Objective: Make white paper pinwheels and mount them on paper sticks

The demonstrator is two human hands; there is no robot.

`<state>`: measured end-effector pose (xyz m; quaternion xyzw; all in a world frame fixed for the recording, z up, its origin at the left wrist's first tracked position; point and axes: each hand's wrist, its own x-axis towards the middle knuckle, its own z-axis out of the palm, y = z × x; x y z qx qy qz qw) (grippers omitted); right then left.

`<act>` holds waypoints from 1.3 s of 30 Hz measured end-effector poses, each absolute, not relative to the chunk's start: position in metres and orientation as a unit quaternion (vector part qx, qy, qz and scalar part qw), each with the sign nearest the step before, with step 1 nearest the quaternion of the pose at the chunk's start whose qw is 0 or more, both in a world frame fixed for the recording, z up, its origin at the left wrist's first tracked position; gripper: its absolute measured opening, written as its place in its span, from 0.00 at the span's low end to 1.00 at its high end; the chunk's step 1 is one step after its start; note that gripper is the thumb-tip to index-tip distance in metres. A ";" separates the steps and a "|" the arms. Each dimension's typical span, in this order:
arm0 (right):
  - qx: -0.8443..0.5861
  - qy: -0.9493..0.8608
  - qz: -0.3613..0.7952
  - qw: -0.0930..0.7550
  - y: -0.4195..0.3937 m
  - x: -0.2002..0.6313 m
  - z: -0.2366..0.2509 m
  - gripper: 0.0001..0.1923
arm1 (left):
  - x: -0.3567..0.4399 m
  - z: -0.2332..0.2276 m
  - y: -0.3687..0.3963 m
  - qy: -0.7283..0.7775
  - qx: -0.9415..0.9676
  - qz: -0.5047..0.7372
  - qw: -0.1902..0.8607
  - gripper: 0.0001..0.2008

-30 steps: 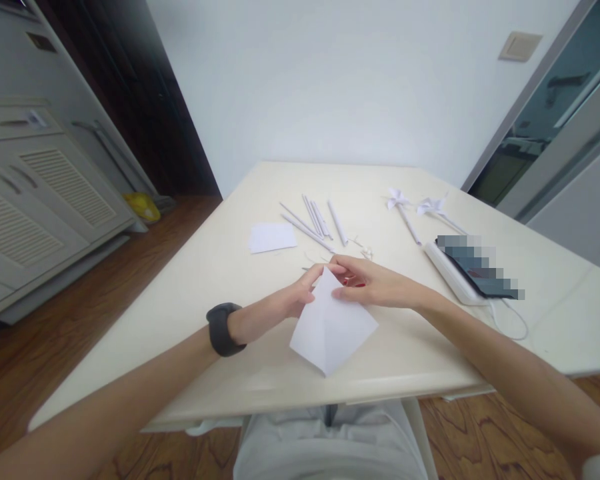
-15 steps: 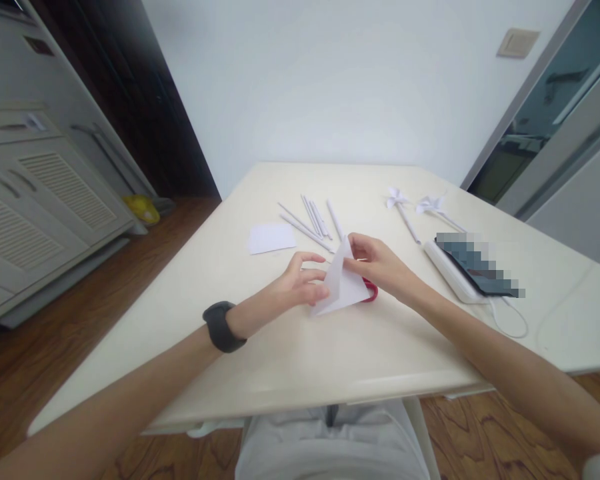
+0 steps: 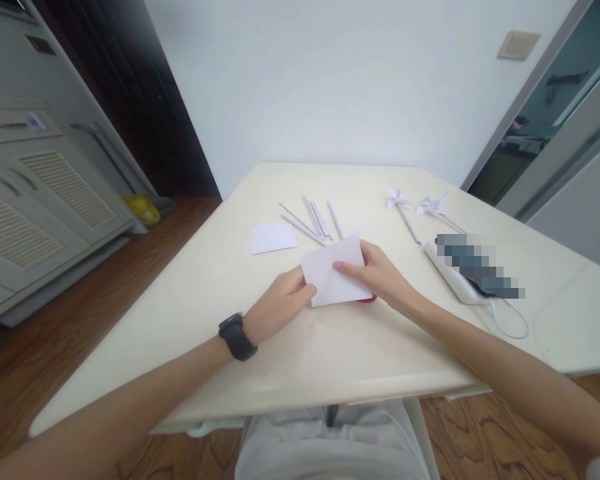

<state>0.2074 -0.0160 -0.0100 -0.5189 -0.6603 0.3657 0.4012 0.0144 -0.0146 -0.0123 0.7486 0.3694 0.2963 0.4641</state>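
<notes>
Head view: paper (image 3: 336,273) seemingly between both grips.

Two paper sheets (image 3: 336,272) (image 3: 273,237), about six rolled paper sticks (image 3: 313,221), two paper pinwheels (image 3: 397,199) (image 3: 431,205), one black wristwatch (image 3: 237,337)

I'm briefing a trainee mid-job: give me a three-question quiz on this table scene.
1. True or false: both hands touch the white paper sheet.
2. Which wrist wears the black watch? A left, B right, C neither.
3. What lies on the table just beyond the held sheet, left of the two paper pinwheels?

Key
1. True: the left hand pinches its near-left corner and the right hand lays fingers on its face.
2. A.
3. A cluster of rolled white paper sticks, with a small loose paper piece to their left.
</notes>
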 end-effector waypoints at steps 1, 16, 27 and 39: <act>-0.520 -0.660 0.371 0.395 -0.017 0.207 -0.010 0.14 | 0.014 -0.014 -0.014 0.372 0.739 0.301 0.475 0.17; -0.528 -0.718 0.252 0.377 -0.024 0.201 -0.007 0.10 | 0.014 -0.009 -0.011 0.355 0.615 0.286 0.643 0.21; -0.466 -0.818 0.054 0.334 -0.028 0.197 -0.011 0.12 | 0.015 -0.006 -0.015 0.318 0.563 0.289 0.706 0.20; -0.340 -0.903 0.014 0.263 -0.030 0.197 -0.014 0.30 | 0.016 -0.004 -0.013 0.288 0.548 0.337 0.709 0.14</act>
